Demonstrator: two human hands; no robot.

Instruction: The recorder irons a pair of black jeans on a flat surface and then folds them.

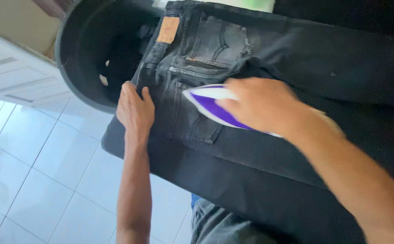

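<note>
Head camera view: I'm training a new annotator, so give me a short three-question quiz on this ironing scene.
1. True or false: the right hand grips the purple and white iron.
2. The left hand presses on: A) the floor tiles B) the black jeans C) the dark bucket
3. What colour is the patch at the jeans' waistband?

Key: 1 true; 2 B; 3 tan-brown.

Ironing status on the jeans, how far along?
Done: the black jeans lie spread flat, back pockets up. In hand: the right hand grips the purple-and-white iron near the waistband, while the left hand pins the waist edge. Left: the legs run out of frame, so their state is unclear.
</note>
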